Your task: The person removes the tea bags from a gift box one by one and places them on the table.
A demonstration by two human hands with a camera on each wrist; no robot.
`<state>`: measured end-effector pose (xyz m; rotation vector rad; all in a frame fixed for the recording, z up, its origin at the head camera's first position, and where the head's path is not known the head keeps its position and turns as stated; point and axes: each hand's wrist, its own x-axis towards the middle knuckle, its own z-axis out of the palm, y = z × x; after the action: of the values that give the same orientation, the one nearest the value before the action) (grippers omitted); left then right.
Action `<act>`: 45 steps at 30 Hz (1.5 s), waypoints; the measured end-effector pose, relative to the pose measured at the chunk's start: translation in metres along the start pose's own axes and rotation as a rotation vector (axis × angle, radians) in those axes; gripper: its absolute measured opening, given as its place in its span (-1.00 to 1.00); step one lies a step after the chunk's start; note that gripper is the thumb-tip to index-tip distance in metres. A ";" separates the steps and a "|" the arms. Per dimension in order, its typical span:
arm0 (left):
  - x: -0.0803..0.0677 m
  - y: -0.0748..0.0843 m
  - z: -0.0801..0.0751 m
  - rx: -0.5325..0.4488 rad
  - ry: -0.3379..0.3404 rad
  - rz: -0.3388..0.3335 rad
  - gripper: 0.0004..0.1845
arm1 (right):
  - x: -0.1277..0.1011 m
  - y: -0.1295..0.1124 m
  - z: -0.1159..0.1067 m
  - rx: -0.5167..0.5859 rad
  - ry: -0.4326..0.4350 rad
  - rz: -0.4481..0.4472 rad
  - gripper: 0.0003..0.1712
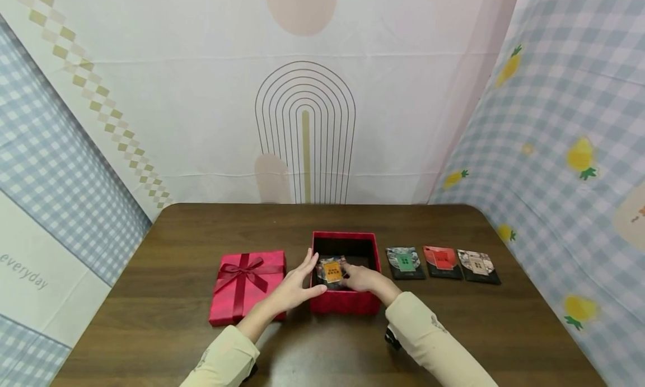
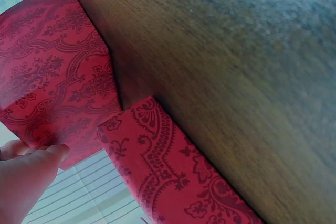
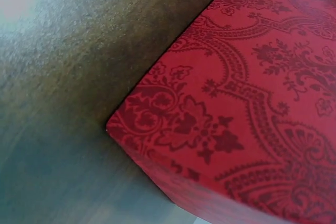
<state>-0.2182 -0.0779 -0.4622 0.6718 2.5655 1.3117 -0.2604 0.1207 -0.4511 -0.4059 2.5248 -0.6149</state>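
Observation:
An uncovered red gift box (image 1: 345, 303) with a dark inside stands on the table. Inside its left front part is a small dark packet (image 1: 332, 271) with an orange label. My right hand (image 1: 364, 279) reaches over the front of the box and pinches the packet's right edge; some fingertips are hidden. At the box's left side my left hand (image 1: 300, 286) has its fingers spread and touches the rim. In the left wrist view, left-hand fingers (image 2: 52, 153) lie against the patterned red wall. The right wrist view mostly shows the patterned box wall (image 3: 236, 103).
Left of the box lies a red lid (image 1: 229, 301) with a dark red ribbon bow. To the right, a green-labelled packet (image 1: 405, 263), a red-labelled packet (image 1: 442, 261) and a beige-labelled packet (image 1: 478, 266) lie in a row on the wooden table (image 1: 176, 236). Patterned cloth hangs behind and at both sides.

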 end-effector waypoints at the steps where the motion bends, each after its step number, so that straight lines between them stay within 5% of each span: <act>1: 0.000 0.000 0.000 -0.002 -0.001 -0.002 -0.16 | 0.000 0.000 0.000 0.011 0.010 -0.006 -0.43; 16: 0.001 0.000 -0.001 -0.006 0.000 0.008 -0.17 | -0.003 -0.001 0.000 0.052 0.195 -0.139 -0.58; 23: 0.002 -0.001 -0.002 0.002 0.021 0.030 -0.18 | 0.001 0.001 -0.001 0.058 0.179 -0.238 -0.59; 36: 0.000 0.002 -0.001 -0.008 0.009 0.020 -0.21 | 0.003 0.002 0.000 0.239 0.137 -0.260 -0.61; 45: -0.001 0.002 -0.001 -0.022 -0.004 0.014 -0.20 | -0.002 0.003 -0.001 0.260 0.239 -0.260 -0.63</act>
<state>-0.2175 -0.0781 -0.4604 0.6884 2.5444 1.3397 -0.2599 0.1246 -0.4515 -0.5995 2.5853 -1.1378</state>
